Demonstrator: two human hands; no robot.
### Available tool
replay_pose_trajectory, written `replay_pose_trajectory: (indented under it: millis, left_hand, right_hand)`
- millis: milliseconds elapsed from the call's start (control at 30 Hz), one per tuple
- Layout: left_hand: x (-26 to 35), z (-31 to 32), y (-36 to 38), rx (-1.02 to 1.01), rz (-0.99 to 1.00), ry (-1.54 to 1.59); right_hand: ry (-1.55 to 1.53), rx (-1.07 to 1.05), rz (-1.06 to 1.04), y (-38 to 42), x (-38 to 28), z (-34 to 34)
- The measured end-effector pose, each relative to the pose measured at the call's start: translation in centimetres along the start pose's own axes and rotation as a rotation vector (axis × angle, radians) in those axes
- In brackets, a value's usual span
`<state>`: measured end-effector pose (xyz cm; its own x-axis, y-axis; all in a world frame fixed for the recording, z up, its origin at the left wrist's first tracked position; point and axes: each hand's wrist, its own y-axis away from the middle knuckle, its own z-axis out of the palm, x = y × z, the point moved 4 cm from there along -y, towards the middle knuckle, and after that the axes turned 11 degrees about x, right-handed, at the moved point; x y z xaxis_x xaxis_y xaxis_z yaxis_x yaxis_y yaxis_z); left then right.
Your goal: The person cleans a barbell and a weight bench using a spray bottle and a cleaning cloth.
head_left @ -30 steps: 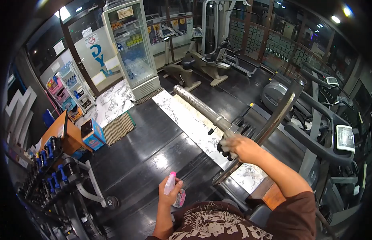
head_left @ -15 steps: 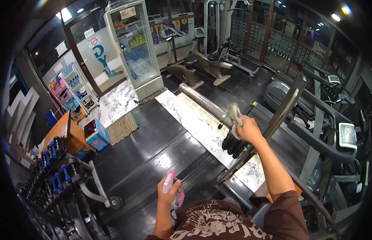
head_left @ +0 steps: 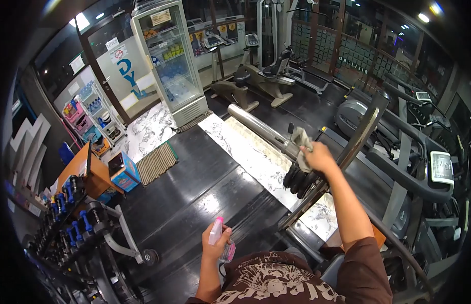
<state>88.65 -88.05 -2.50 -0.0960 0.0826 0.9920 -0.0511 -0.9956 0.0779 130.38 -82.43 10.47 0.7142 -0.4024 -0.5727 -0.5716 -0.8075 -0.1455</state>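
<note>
My right hand (head_left: 319,156) is stretched forward and grips a grey cloth (head_left: 302,140), pressed against the inner end of a steel barbell sleeve (head_left: 258,125). Black weight plates (head_left: 299,181) hang just below the hand, beside a slanted metal rack upright (head_left: 347,154). My left hand (head_left: 216,247) is held low near my chest and is closed around a small spray bottle (head_left: 215,232) with a pink nozzle, pointing up.
A dumbbell rack (head_left: 68,218) stands at the lower left. A glass-door drinks fridge (head_left: 169,61) stands at the back, with exercise bikes (head_left: 250,81) to its right. Treadmills (head_left: 423,162) line the right side. Dark floor lies open in the middle.
My right hand with the cloth has moved up along the bar, from down at the weight plates to the sleeve's collar. The left hand and bottle have stayed in place.
</note>
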Motion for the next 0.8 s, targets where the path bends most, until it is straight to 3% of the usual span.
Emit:
replay_pose_trajectory:
  millis: [67, 133, 200, 233, 267, 333, 400, 467, 500, 533, 600, 667, 700, 800]
  left_hand:
    - [0.1, 0.0, 0.3, 0.011, -0.006, 0.022]
    - [-0.2, 0.0, 0.2, 0.004, -0.012, 0.033]
    - [-0.6, -0.1, 0.4, 0.000, -0.021, 0.029]
    - [-0.7, -0.1, 0.3, 0.002, -0.018, 0.025]
    - [-0.7, -0.2, 0.4, 0.004, -0.018, 0.020]
    - [-0.6, -0.5, 0.5, 0.005, -0.013, 0.015]
    - [-0.6, -0.8, 0.4, 0.007, 0.000, 0.014]
    - [-0.8, -1.4, 0.5, 0.006, 0.012, 0.011]
    - [-0.9, -1.7, 0.6, 0.011, 0.007, 0.006]
    - [-1.0, -1.8, 0.6, 0.012, 0.005, 0.003]
    - [-0.8, -1.9, 0.7, 0.015, 0.004, 0.010]
    - [-0.9, -2.0, 0.9, 0.026, 0.001, 0.035]
    - [-0.8, -1.9, 0.8, 0.025, 0.001, 0.043]
    - [-1.1, -2.2, 1.3, 0.030, -0.018, 0.028]
  right_hand:
    - [-0.088, 0.183, -0.339, 1.6, -0.4, 1.0]
    - [0.089, 0.408, -0.785, 4.3, -1.8, 1.3]
    - [0.196, 0.139, -0.747, 7.0, -1.6, 2.2]
    - [0.310, -0.177, -0.639, 8.1, -2.2, 2.6]
    - [0.228, -0.164, -0.809, 9.6, -2.4, 3.0]
    - [-0.015, -0.195, -0.735, 10.5, -2.6, 2.5]
    - [-0.148, -0.082, -0.631, 8.8, -3.7, -0.3]
    - [-0.304, 0.302, -0.603, 7.0, -6.3, -4.9]
    - [-0.155, 0.479, -0.596, 5.2, -4.7, -4.8]
    - [-0.066, 0.521, -0.480, 2.7, -2.2, -3.4]
    - [-0.013, 0.198, -0.173, 1.2, 0.0, -1.4]
    - [-0.033, 0.167, -0.264, 2.5, -0.4, 0.2]
    - [-0.065, 0.274, -0.401, 3.4, 0.0, 1.0]
    - [0.108, 0.286, -0.760, 5.7, -0.6, 1.3]
